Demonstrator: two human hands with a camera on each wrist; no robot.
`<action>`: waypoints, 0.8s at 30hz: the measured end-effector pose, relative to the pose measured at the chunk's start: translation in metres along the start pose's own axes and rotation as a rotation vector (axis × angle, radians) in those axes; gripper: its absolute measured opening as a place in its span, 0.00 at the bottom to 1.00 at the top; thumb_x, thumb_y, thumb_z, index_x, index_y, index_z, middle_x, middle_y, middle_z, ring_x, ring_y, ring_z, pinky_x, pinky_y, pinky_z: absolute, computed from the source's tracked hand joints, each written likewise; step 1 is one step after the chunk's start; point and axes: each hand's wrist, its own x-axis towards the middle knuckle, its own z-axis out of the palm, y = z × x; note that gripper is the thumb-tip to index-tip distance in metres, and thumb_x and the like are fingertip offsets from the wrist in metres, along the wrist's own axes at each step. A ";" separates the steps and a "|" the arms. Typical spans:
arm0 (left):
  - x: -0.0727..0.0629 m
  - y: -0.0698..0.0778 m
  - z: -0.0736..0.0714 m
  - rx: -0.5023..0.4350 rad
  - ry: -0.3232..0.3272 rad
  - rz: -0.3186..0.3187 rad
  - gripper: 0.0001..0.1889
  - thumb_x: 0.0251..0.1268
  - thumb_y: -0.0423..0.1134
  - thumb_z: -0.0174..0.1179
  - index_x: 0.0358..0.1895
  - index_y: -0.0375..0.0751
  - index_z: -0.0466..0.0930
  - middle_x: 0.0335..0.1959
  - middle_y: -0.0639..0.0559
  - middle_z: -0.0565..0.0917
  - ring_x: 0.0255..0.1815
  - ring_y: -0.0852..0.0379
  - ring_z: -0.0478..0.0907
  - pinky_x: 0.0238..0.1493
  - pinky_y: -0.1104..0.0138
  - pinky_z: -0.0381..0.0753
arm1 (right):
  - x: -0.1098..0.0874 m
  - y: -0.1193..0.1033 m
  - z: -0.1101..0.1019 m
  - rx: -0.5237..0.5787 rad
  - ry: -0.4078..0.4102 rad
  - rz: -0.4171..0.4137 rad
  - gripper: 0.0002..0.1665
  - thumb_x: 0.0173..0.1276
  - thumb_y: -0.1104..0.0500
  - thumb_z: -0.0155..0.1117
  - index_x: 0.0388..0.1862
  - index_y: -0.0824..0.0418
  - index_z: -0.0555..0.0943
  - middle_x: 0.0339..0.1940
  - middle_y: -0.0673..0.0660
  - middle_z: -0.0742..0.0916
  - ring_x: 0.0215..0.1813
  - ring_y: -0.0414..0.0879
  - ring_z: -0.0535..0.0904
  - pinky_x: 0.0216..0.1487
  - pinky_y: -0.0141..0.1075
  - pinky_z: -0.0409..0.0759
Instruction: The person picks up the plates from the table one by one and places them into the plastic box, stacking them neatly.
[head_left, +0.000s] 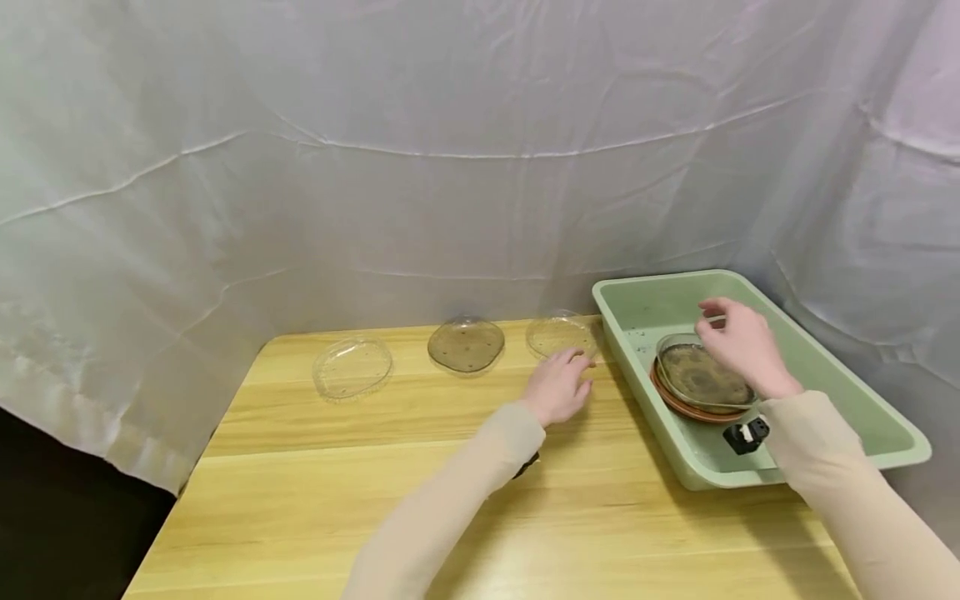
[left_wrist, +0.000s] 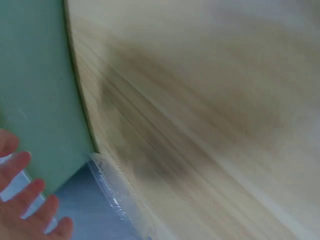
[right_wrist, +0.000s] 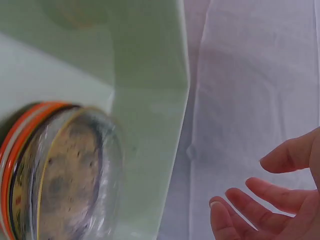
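Observation:
My left hand (head_left: 557, 387), with relaxed fingers, is just in front of a clear plastic saucer (head_left: 558, 333) and overlaps its near edge in the head view. In the left wrist view its fingers (left_wrist: 35, 192) are spread, holding nothing. Over the green tub (head_left: 645, 383) hovers my right hand (head_left: 742, 343), fingers loosely bent with nothing between them. Below it, inside the tub, lies a stack of saucers: a clear one with a brownish tint (head_left: 705, 377) on top and terracotta-orange ones (head_left: 686, 408) underneath. The right wrist view shows this stack (right_wrist: 70, 175) apart from my fingertips.
Along the back of the wooden table (head_left: 315, 492), a brown-tinted saucer (head_left: 467, 345) sits in the middle and another clear saucer (head_left: 352, 367) to the left. A grey curtain (head_left: 420, 225) hangs right behind them and behind the tub. A dark area (head_left: 67, 517) lies beyond the table's left edge.

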 end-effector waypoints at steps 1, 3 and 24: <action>0.001 -0.001 0.001 0.017 -0.027 -0.024 0.20 0.78 0.46 0.50 0.68 0.52 0.75 0.75 0.49 0.71 0.75 0.51 0.70 0.77 0.59 0.69 | -0.002 -0.004 0.002 0.005 -0.009 -0.012 0.30 0.72 0.60 0.48 0.70 0.74 0.68 0.64 0.77 0.78 0.61 0.72 0.78 0.61 0.65 0.77; 0.002 -0.004 0.002 0.050 -0.077 -0.067 0.20 0.78 0.47 0.50 0.69 0.53 0.74 0.76 0.49 0.68 0.77 0.50 0.67 0.79 0.58 0.67 | -0.006 -0.013 0.006 0.007 -0.018 -0.036 0.30 0.72 0.61 0.49 0.69 0.74 0.69 0.63 0.77 0.78 0.60 0.72 0.79 0.60 0.65 0.78; 0.010 -0.009 0.015 0.157 -0.287 -0.221 0.23 0.79 0.54 0.47 0.73 0.60 0.69 0.79 0.55 0.64 0.83 0.52 0.54 0.83 0.52 0.56 | -0.019 -0.061 0.024 0.069 -0.083 -0.107 0.26 0.74 0.60 0.48 0.66 0.70 0.75 0.62 0.71 0.82 0.59 0.67 0.83 0.60 0.59 0.82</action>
